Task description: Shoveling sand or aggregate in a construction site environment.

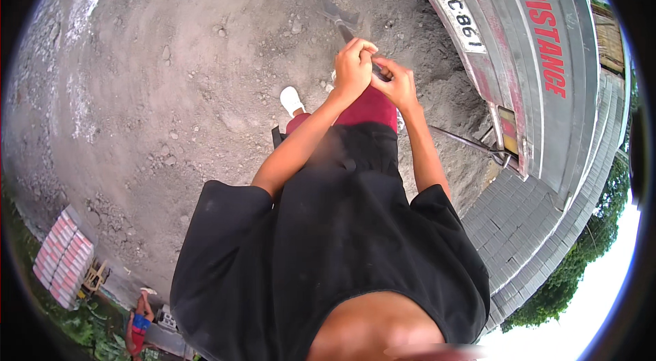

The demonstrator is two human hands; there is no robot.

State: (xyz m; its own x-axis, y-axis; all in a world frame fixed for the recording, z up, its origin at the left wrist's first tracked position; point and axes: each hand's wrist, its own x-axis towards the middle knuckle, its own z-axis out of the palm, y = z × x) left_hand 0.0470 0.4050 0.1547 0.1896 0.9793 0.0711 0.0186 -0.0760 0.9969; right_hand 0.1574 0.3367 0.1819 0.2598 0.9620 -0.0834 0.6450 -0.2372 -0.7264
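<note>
A shovel (346, 34) slants away from me, its grey blade (339, 15) down at the dusty ground and slightly blurred. My left hand (353, 68) is closed round the shaft, nearer the blade. Close behind it, my right hand (399, 85) grips the upper end of the handle, fingers bent and thumb along it. Both hands are in front of my waist, almost touching each other. Little or no material can be made out on the blade.
Grey sandy ground (205, 67) with small stones spreads ahead and left. A truck's tailgate (540, 67) curves along the right, with grey blocks (519, 224) stacked beside it. A second long-handled tool (465, 139) leans there. Behind left are a block pallet (63, 258) and another person (140, 327).
</note>
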